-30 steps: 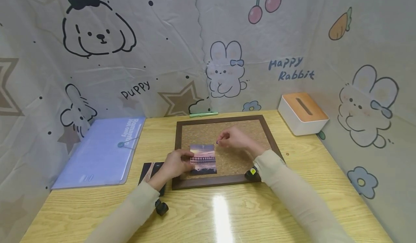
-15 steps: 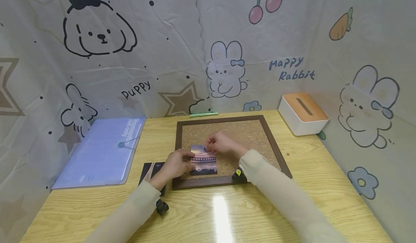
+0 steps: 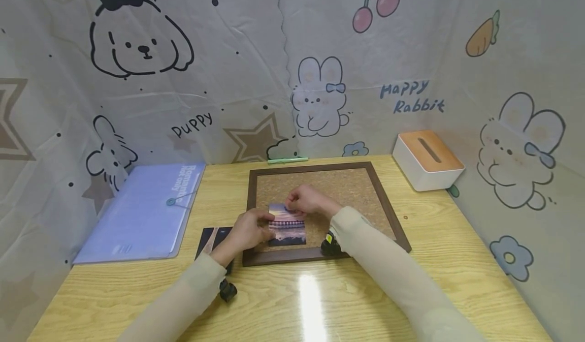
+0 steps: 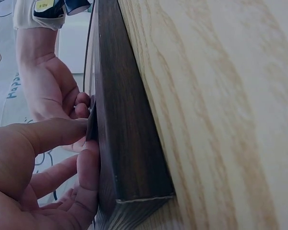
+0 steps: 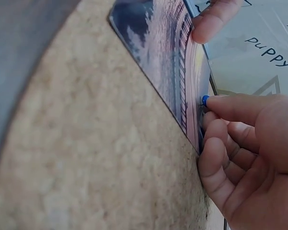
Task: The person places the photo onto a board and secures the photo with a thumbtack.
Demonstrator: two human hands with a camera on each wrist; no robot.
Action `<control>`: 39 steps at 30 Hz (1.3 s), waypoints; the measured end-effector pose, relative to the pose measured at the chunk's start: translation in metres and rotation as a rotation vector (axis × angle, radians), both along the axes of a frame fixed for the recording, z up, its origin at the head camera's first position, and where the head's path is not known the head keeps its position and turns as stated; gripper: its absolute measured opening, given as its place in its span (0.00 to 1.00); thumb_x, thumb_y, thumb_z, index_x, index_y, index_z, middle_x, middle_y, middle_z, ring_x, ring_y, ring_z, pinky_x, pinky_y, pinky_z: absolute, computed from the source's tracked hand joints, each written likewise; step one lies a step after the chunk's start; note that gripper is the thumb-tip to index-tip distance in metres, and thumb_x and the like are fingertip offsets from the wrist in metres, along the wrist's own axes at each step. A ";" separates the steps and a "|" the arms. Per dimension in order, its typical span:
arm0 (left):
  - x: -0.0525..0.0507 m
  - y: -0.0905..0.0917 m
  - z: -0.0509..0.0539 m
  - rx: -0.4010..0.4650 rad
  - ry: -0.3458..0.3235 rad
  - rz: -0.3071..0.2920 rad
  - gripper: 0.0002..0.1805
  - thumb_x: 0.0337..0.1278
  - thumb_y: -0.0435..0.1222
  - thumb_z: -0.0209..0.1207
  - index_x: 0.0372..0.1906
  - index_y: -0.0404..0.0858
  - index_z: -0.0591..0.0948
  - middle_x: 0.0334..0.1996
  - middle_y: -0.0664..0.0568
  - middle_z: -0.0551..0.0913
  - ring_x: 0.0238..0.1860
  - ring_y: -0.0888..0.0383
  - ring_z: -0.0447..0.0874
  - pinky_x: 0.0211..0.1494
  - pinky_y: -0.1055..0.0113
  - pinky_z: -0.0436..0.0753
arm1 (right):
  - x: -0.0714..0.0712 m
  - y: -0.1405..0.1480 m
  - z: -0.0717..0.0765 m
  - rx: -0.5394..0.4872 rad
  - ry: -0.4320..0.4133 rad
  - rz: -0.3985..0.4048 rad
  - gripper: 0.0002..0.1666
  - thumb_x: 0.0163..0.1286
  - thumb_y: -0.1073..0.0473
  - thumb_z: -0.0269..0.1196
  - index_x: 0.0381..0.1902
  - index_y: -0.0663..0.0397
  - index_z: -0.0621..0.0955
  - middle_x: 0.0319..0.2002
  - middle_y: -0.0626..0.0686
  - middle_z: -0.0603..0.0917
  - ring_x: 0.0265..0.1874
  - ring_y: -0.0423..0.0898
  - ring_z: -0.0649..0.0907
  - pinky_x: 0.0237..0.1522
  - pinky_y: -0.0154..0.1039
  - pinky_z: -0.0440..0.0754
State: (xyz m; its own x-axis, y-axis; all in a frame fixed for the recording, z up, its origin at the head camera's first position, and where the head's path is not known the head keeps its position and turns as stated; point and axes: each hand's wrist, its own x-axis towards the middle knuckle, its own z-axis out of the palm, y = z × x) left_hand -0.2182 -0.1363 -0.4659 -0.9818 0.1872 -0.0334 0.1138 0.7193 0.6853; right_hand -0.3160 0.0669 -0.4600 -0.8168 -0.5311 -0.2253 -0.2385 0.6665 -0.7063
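Note:
A sunset photo (image 3: 289, 232) lies on the left part of a cork board (image 3: 352, 194) with a dark brown frame. My left hand (image 3: 249, 230) holds the photo at its left edge, thumb and forefinger apart on it. Near the photo's top edge, my right hand (image 3: 311, 200) pinches a small blue push pin (image 5: 205, 100) between thumb and fingers. In the right wrist view the pin is against the photo's upper part; its point is hidden. The left wrist view shows my left fingers (image 4: 53, 136) at the photo's edge, just beyond the board's frame (image 4: 127, 120).
Left of the board lies a second, dark photo (image 3: 221, 236), partly under my left wrist. A translucent blue folder (image 3: 137, 210) is at the far left. Behind the board lies a green pen (image 3: 288, 160). A white tissue box (image 3: 427, 161) with a wooden lid stands at the back right.
My right hand has moved left from the bare cork beside the photo to the photo's top edge, bringing the push pin with it. My left hand has stayed on the photo.

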 end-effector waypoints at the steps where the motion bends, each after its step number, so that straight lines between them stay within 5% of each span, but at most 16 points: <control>1: 0.000 0.000 0.000 0.001 -0.001 0.001 0.21 0.48 0.34 0.74 0.51 0.39 0.87 0.59 0.41 0.81 0.62 0.42 0.78 0.63 0.46 0.78 | 0.000 0.000 0.000 0.003 -0.001 0.003 0.07 0.72 0.60 0.62 0.36 0.55 0.85 0.27 0.48 0.82 0.22 0.39 0.77 0.24 0.30 0.77; 39: 0.000 0.003 -0.001 -0.036 -0.006 0.015 0.21 0.49 0.35 0.74 0.51 0.40 0.86 0.59 0.42 0.80 0.61 0.43 0.78 0.63 0.47 0.77 | -0.006 -0.010 0.004 0.053 -0.105 -0.108 0.06 0.69 0.60 0.64 0.32 0.55 0.84 0.23 0.47 0.79 0.19 0.40 0.76 0.20 0.31 0.72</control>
